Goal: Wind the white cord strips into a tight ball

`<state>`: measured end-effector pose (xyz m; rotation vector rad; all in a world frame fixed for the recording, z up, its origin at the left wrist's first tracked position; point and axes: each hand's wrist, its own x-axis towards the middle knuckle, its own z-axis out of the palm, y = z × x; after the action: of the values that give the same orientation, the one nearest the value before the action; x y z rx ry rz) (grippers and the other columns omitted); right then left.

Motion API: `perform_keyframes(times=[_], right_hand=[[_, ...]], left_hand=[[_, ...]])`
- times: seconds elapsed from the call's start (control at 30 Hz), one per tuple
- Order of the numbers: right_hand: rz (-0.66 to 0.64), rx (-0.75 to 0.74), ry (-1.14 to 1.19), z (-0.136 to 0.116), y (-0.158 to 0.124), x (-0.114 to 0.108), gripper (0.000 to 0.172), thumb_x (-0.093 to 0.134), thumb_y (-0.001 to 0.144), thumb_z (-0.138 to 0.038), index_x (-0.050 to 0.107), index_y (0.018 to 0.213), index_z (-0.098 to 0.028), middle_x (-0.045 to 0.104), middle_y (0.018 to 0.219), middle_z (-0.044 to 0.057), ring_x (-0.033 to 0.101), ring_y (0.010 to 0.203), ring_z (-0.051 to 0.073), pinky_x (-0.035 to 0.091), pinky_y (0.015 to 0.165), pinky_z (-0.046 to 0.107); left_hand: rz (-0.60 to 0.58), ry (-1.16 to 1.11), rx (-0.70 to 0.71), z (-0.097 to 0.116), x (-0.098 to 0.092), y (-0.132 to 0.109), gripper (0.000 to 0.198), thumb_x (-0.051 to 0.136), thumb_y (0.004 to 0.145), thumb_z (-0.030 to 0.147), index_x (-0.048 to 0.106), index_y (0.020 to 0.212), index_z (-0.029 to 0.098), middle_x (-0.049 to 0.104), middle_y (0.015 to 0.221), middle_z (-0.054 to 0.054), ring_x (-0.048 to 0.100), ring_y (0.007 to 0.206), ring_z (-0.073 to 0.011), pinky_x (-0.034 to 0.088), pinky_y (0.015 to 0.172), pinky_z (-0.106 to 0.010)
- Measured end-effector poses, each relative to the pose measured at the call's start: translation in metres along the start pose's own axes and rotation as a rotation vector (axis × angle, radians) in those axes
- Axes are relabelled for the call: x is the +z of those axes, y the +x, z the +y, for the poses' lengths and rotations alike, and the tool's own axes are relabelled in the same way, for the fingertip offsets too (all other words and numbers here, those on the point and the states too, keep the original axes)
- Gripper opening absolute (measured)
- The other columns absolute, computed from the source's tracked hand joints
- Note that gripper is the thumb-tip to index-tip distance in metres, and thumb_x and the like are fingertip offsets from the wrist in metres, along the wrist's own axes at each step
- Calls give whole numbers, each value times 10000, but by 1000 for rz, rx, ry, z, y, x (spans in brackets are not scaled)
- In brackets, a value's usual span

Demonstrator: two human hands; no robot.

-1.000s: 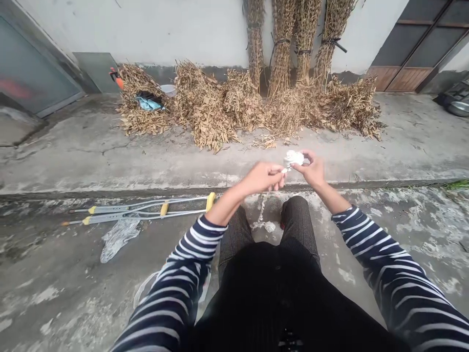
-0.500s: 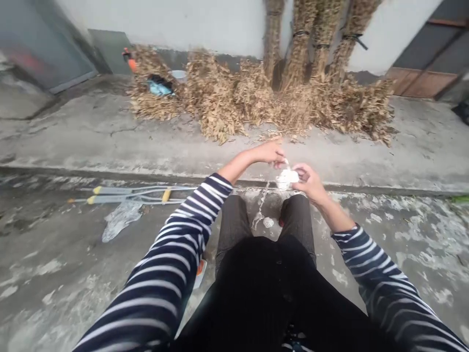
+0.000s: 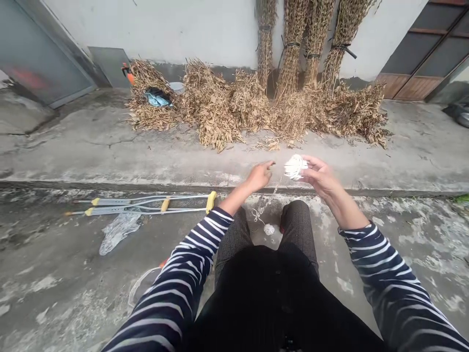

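My right hand (image 3: pixel 319 175) grips a white ball of cord (image 3: pixel 295 167) between thumb and fingers, above the edge of the concrete step. From this ball a pale strand hangs down toward the ground between my knees. There, a smaller white ball (image 3: pixel 268 229) lies beside some loose loops of cord. My left hand (image 3: pixel 261 175) is to the left of the held ball and apart from it, its index finger stretched toward the ball. Its other fingers look curled, and no object shows in them.
Two crutches (image 3: pixel 146 204) and a clear plastic bag (image 3: pixel 120 231) lie on the ground at left. Dried plants (image 3: pixel 220 107) are heaped along the wall, with tied bundles (image 3: pixel 292 54) upright behind. A concrete step edge (image 3: pixel 395 190) runs across.
My left hand has moved left, away from the ball, and its index finger now points out. My right hand has lifted the ball slightly up and to the right.
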<state>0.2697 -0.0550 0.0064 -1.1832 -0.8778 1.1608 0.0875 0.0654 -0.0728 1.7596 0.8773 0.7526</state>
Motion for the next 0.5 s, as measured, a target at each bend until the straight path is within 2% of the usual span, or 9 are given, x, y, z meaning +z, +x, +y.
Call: perform_keyframes(times=[0.03, 0.1, 0.17, 0.23, 0.37, 0.5], right_hand=[[-17, 29, 0, -2, 2, 0, 507, 895, 538, -176, 758, 1023, -228, 782, 970, 26, 731, 800, 187, 646, 701, 333], [-64, 75, 16, -4, 7, 0, 477, 863, 576, -154, 750, 1036, -218, 781, 991, 37, 742, 827, 197, 663, 741, 364], [-102, 115, 40, -3, 11, -1, 440, 826, 622, -139, 741, 1047, -215, 779, 992, 39, 748, 828, 193, 672, 773, 377], [-107, 163, 53, -1, 14, -4, 429, 795, 653, -118, 736, 1067, -213, 779, 968, 40, 750, 796, 184, 678, 766, 368], [-92, 261, 45, -4, 14, -13, 452, 771, 661, -67, 735, 1094, -194, 781, 911, 52, 754, 759, 185, 679, 725, 346], [-124, 248, 5, -8, 8, -20, 466, 793, 628, -48, 745, 1071, -187, 787, 928, 53, 761, 782, 195, 682, 745, 368]], left_hand=[[3, -107, 27, 6, 7, -4, 599, 672, 732, 34, 691, 1312, 180, 712, 1254, -118, 662, 1024, -214, 542, 831, -285], [-20, -304, 57, 19, 24, -9, 677, 672, 716, 19, 641, 1375, 169, 709, 1276, -120, 670, 1047, -216, 558, 814, -283], [16, -408, 74, 29, 38, -10, 640, 664, 692, -16, 677, 1315, 133, 751, 1172, -105, 684, 1027, -204, 554, 829, -267], [78, -388, 101, 33, 46, -11, 509, 661, 701, -21, 744, 1184, 115, 780, 1017, -68, 696, 959, -180, 534, 847, -248], [104, -211, 126, 31, 43, -11, 217, 644, 783, 53, 798, 919, 121, 719, 707, 3, 647, 689, -115, 486, 685, -200], [39, -235, 92, 31, 35, -14, 157, 630, 856, 129, 786, 871, 117, 655, 589, 12, 588, 542, -85, 459, 570, -181]])
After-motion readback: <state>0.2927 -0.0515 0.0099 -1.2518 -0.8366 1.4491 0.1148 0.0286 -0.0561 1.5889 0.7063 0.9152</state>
